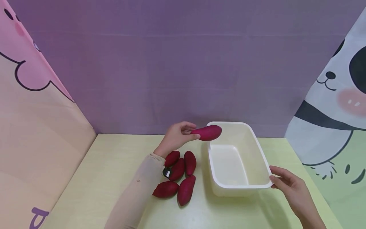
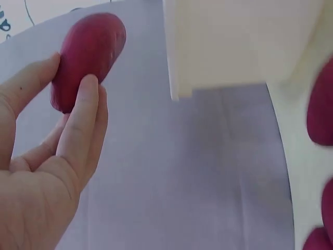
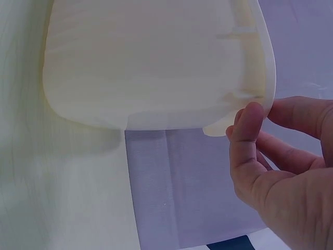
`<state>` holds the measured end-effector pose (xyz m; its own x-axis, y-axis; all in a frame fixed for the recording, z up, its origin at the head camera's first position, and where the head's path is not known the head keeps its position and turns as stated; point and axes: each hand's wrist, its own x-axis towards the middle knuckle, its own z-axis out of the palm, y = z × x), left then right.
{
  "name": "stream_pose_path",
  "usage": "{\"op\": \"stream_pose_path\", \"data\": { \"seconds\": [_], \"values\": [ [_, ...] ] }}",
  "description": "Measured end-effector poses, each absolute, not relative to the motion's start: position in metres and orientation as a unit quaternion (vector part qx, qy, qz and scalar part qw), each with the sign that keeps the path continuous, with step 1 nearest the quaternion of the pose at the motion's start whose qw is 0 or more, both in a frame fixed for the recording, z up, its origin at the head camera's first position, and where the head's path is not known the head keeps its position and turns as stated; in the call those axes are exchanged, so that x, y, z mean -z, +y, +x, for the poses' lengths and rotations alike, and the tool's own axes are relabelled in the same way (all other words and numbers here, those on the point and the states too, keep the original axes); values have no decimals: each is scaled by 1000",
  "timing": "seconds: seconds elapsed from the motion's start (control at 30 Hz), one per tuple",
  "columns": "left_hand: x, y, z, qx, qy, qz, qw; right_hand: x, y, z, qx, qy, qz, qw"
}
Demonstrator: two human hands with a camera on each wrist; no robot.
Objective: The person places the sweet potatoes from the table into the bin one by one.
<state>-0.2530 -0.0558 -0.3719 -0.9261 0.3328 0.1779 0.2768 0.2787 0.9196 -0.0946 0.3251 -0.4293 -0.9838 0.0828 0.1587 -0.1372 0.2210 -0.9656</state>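
Between thumb and fingers my left hand [image 1: 178, 136] holds a dark red sweet potato [image 1: 210, 132], its far end over the left rim of a white plastic basin [image 1: 232, 187]. The left wrist view shows the sweet potato [image 2: 91, 54] pinched near one end, with the basin's outer wall [image 2: 229, 47] to its right. At the basin's near right corner my right hand [image 1: 291, 187] pinches the rim. In the right wrist view the thumb and fingers of that hand [image 3: 291, 161] grip the rim edge [image 3: 269, 67]. The basin's inside shows only its bare floor.
Several more sweet potatoes [image 1: 186, 190] lie on the pale table [image 1: 114, 178] left of the basin, partly behind the left forearm. A small black object [image 1: 167, 172] shows at the left wrist. A purple cloth wall [image 1: 183, 70] stands behind, with printed panels on both sides.
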Motion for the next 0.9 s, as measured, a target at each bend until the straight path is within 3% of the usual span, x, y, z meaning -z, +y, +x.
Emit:
{"op": "stream_pose_path", "data": {
  "seconds": [0.57,0.9],
  "values": [
    [346,63,-277,-591,785,176,54,424,322,-88,-617,-781,16,88],
    [351,85,-281,-592,793,136,58,428,315,-89,-626,-774,24,93]
  ]
}}
